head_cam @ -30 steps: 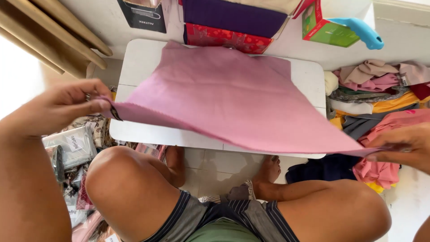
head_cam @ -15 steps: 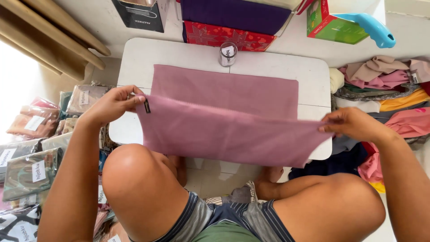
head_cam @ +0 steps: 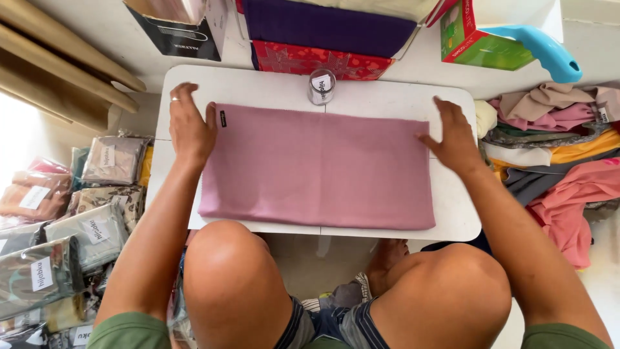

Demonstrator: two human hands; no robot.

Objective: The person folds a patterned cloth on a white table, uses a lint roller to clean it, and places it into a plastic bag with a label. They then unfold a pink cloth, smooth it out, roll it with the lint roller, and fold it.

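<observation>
A dusty pink cloth (head_cam: 320,169) lies folded into a flat rectangle on a small white table (head_cam: 387,100). My left hand (head_cam: 189,126) rests flat on the cloth's left edge, fingers spread, a ring on one finger. Pressing the upper right corner of the cloth is my right hand (head_cam: 455,136), also flat with fingers apart. A small black tag (head_cam: 223,119) shows at the cloth's upper left corner. A small clear jar (head_cam: 321,86) with a white label stands on the table just beyond the cloth's far edge.
Packaged fabrics in clear bags (head_cam: 71,226) are piled on the floor at left. A heap of loose coloured cloths (head_cam: 555,148) lies at right. Boxes, a purple and red stack (head_cam: 323,39), and a blue handle (head_cam: 536,48) sit behind the table. My knees are under its near edge.
The cloth was held up in the air and spread wide, then folded over. Now it lies flat on the table in a smaller rectangle, with both hands let go of its edges and pressing it.
</observation>
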